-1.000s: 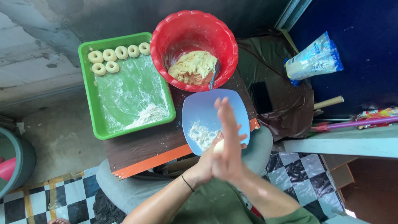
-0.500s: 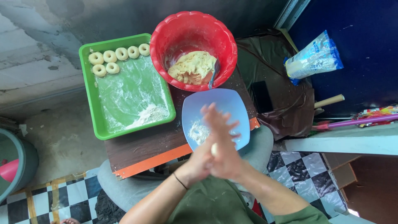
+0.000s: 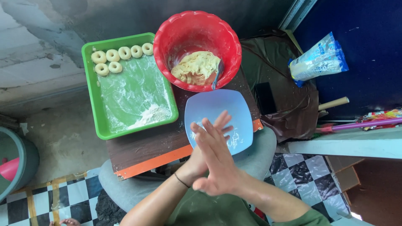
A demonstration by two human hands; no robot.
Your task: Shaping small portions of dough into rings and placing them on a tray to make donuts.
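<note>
1. Right hand (image 3: 217, 161) pressed flat over left hand (image 3: 209, 138), fingers straight; whether dough sits between the palms, cannot tell.
2. Hands over floured blue plate (image 3: 234, 109).
3. Seven dough rings (image 3: 119, 56) done, on green tray (image 3: 98, 121).
4. Much dough (image 3: 194, 67) left in red bowl (image 3: 167, 37).

This looks like a makeshift home cooking corner, perhaps a back area of a house, rather than a fitted kitchen. A small brown tabletop (image 3: 146, 150) with an orange edge stands against a rough, stained concrete wall (image 3: 37, 46). On it sit a green tray (image 3: 94, 113) dusted with flour and holding raw dough rings (image 3: 119, 54), a red plastic bowl (image 3: 167, 33) of dough, and a blue plate (image 3: 236, 106). The floor (image 3: 71, 196) is black-and-white checkered tile, and a bag of flour (image 3: 318, 60) leans against a blue wall.
</note>
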